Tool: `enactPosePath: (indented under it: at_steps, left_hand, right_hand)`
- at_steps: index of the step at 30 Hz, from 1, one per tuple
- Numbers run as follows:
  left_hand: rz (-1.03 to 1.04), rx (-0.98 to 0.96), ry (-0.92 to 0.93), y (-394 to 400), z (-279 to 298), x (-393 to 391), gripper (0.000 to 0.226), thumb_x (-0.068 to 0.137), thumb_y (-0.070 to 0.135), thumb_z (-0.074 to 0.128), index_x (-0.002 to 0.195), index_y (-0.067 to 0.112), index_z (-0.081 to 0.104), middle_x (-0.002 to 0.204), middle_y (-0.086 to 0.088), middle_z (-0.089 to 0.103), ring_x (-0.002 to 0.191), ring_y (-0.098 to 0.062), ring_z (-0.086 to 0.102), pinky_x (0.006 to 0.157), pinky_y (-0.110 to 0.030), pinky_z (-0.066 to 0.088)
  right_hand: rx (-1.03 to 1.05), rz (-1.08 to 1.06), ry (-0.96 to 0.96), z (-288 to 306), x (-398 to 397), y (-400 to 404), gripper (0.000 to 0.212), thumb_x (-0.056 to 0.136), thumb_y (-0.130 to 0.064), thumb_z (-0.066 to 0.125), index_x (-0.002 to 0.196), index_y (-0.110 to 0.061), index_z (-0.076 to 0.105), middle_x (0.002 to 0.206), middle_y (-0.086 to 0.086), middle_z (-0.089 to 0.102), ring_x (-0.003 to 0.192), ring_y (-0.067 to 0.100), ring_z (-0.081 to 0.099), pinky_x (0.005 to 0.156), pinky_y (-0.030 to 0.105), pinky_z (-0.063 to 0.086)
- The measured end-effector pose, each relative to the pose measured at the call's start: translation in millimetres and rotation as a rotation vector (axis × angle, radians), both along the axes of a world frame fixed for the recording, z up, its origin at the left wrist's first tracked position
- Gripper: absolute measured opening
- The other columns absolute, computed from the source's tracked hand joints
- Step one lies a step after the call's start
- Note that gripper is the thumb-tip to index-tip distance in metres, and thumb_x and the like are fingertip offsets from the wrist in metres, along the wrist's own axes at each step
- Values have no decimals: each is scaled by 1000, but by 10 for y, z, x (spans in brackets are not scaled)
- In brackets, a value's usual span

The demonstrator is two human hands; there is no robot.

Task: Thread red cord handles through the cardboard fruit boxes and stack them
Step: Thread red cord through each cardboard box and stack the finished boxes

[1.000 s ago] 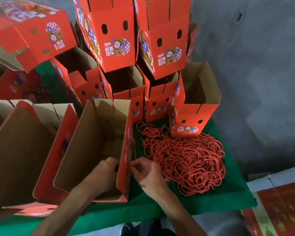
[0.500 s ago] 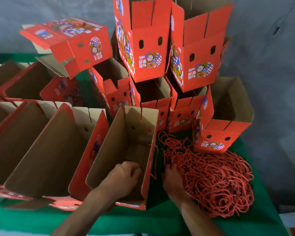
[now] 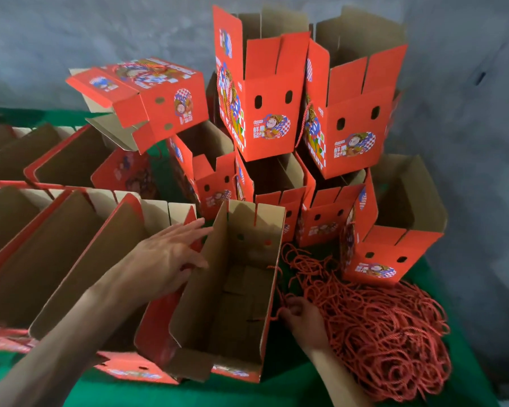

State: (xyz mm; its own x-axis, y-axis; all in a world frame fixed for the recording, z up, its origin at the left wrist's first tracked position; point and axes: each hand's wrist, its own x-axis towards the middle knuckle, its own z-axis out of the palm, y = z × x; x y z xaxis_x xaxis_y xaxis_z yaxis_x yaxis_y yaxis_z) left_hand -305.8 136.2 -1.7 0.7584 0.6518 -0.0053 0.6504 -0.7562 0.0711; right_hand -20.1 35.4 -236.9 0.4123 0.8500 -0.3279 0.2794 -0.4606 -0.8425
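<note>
Head view: open box (image 3: 235, 289) at centre on the green counter (image 3: 291, 389), brown inside facing up, two holes in its far wall. Left hand (image 3: 165, 259) spread flat, fingers straight, laid against the box's left wall near the top edge. Right hand (image 3: 301, 314) just right of the box, fingers curled, pinching a red cord (image 3: 279, 311) at the box's right wall; another cord end poking through that wall higher up. Cord heap (image 3: 379, 327) piled on the counter to the right, touching the right hand. Behind, stack (image 3: 276, 118) of finished red boxes: two upright ones on top with flaps open and paired oval holes, lower ones beneath, one more (image 3: 388, 230) standing at the heap's far edge. Tilted box (image 3: 147, 101) resting on its side atop the left part of the stack. Row of open boxes (image 3: 41, 245) lying to the left, brown insides showing. Grey wall (image 3: 71, 30) beyond.
</note>
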Motion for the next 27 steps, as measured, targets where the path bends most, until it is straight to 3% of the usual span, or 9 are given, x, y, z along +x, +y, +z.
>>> enactPosePath:
  at_steps: [4, 8, 10, 13, 15, 18, 22, 25, 27]
  left_hand:
    - [-37, 78, -21, 14, 12, 127, 20, 91, 33, 67, 104, 45, 76, 158, 18, 27, 154, -4, 8, 128, -32, 10]
    - [-3, 1, -10, -66, -18, 298, 27, 102, 43, 50, 124, 47, 65, 159, 24, 27, 152, 0, 6, 123, -22, -4]
    - [6, -43, 71, -124, -1, 421, 33, 105, 46, 41, 135, 47, 54, 159, 24, 27, 152, 3, 7, 119, -18, -10]
    - [-12, -16, 11, -263, 67, 636, 30, 105, 44, 40, 128, 39, 60, 138, 18, 55, 133, -2, 45, 122, -24, 22]
    - [-38, 34, -12, -364, 80, 806, 28, 106, 43, 37, 124, 35, 58, 123, 16, 59, 116, -6, 54, 102, -28, 45]
    - [-50, 74, -19, -462, -10, 1044, 24, 105, 41, 34, 120, 32, 52, 114, 13, 55, 109, -10, 55, 87, -31, 50]
    - [-84, 82, -70, -491, -120, 1364, 22, 103, 33, 39, 118, 26, 53, 108, 6, 61, 100, -20, 63, 75, -39, 56]
    - [-73, 12, -97, -442, -202, 1571, 24, 102, 32, 38, 123, 25, 47, 106, 6, 58, 90, -21, 65, 73, -41, 57]
    - [-55, -87, -139, -377, -229, 1682, 26, 101, 31, 42, 126, 24, 43, 104, 3, 57, 88, -24, 66, 77, -45, 57]
  right_hand:
    - [118, -87, 150, 197, 185, -70, 13, 94, -7, 72, 84, -12, 79, 82, 5, 78, 78, 18, 74, 77, 35, 57]
    - [230, -328, 282, 412, 436, -157, 20, 90, 3, 72, 72, -6, 75, 65, 2, 74, 64, 21, 66, 57, 21, 53]
    - [273, -436, 310, 489, 593, -222, 19, 90, 0, 73, 73, -8, 75, 69, 0, 76, 70, 21, 68, 65, 23, 55]
    - [312, -513, 344, 532, 762, -365, 11, 89, -9, 75, 78, -9, 74, 82, 8, 77, 78, 15, 70, 77, 35, 52]
    - [420, -571, 438, 547, 842, -445, 17, 91, 3, 66, 76, -7, 67, 83, 17, 70, 83, 25, 67, 80, 36, 54]
    - [592, -603, 633, 620, 943, -546, 27, 92, 11, 62, 77, -11, 66, 81, 18, 67, 75, 27, 67, 75, 34, 60]
    - [537, -447, 562, 685, 969, -655, 28, 100, 5, 53, 115, -11, 71, 90, 15, 71, 72, 24, 63, 74, 33, 57]
    - [513, -411, 515, 751, 899, -667, 30, 98, 3, 51, 96, -7, 79, 86, 16, 68, 68, 23, 54, 70, 36, 50]
    - [518, -400, 549, 799, 858, -673, 28, 93, -20, 68, 75, 1, 65, 75, 18, 57, 61, 18, 45, 62, 34, 40]
